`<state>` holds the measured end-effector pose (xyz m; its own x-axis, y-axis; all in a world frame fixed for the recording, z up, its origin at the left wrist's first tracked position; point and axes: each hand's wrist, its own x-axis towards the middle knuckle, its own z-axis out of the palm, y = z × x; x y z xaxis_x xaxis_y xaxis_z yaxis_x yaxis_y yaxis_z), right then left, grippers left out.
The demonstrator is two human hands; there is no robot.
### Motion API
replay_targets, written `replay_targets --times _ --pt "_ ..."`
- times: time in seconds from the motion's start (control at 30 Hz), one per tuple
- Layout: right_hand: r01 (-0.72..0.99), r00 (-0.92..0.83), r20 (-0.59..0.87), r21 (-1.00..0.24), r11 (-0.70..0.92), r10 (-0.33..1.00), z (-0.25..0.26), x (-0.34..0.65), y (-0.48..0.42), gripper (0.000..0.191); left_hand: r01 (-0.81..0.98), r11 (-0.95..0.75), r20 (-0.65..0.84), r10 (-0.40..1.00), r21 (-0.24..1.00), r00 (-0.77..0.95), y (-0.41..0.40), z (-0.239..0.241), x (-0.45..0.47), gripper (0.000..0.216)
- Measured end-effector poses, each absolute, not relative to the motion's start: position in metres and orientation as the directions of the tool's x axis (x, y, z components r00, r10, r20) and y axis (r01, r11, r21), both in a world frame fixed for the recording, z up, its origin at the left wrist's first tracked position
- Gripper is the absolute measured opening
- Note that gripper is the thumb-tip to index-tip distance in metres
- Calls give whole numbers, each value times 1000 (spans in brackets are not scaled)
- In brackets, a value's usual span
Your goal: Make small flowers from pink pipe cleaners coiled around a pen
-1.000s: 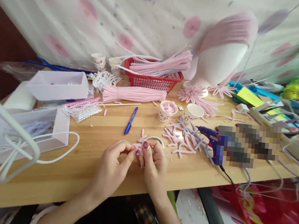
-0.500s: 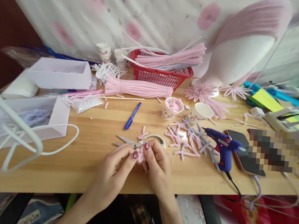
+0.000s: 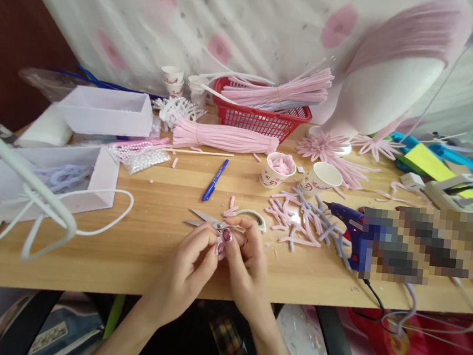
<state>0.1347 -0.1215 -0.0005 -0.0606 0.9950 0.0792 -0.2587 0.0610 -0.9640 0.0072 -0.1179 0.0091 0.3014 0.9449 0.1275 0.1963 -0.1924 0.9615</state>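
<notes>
Between the fingertips of both hands is a small piece of pink pipe cleaner (image 3: 221, 252), mostly hidden by the thumbs and fingers. My left hand (image 3: 190, 262) pinches it from the left. From the other side my right hand (image 3: 249, 259) pinches it too, its index finger raised and bent. Just beyond the fingers lie scissors (image 3: 203, 215), blades apart and pointing left; the fingers cover part of them. Short pink and lilac pipe cleaner pieces (image 3: 299, 220) are scattered to the right. A paper cup (image 3: 273, 179) behind them holds curled pink pieces.
A blue glue gun (image 3: 346, 215) rests at right, its cord hanging over the table edge. Behind are a second paper cup (image 3: 321, 181), a blue marker (image 3: 215, 180), a pink pipe cleaner bundle (image 3: 226, 137) and a red basket (image 3: 262, 121). White boxes (image 3: 105, 179) and a looping white cable (image 3: 106, 232) occupy the left.
The whole view has shifted slightly. My fingertips have come closer together round the pink piece, so less of it shows. The things on the table lie as before.
</notes>
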Motion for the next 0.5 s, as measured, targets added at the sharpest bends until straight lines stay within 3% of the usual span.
replay_targets --times 0.1,0.2,0.5 --pt "-258 -74 72 -965 51 995 0 135 -123 10 200 -199 124 933 959 337 -116 10 3 23" --pt "-296 -48 52 -955 35 997 2 135 -124 10 125 -102 52 937 987 346 -116 11 0 28" --pt "-471 -73 -42 -879 -72 996 0 135 -121 28 -113 130 -89 947 985 310 -119 12 8 23"
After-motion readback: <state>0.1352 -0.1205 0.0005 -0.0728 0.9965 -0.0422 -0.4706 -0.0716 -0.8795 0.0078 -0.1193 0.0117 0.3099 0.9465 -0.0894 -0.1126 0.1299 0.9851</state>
